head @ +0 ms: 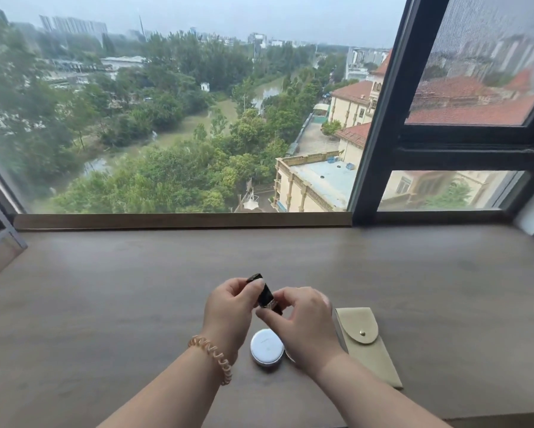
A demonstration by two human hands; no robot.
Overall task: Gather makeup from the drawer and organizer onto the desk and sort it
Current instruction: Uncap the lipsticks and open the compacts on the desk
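Note:
A small black lipstick tube (pixel 264 293) is held in the air above the wooden desk (pixel 105 288), tilted with its top end to the upper left. My left hand (pixel 228 307) pinches its upper end. My right hand (pixel 302 322) pinches its lower end, where a pale metallic band shows. Below the hands a round white compact (pixel 266 350) lies flat on the desk. A beige pouch (pixel 366 342) with a snap flap lies to the right of the compact.
A large window with a dark frame (pixel 380 118) runs along the far edge of the desk, above a low wooden sill (pixel 182 220). A grey panel (pixel 0 239) stands at the far left. A coiled bracelet (pixel 215 356) sits on my left wrist.

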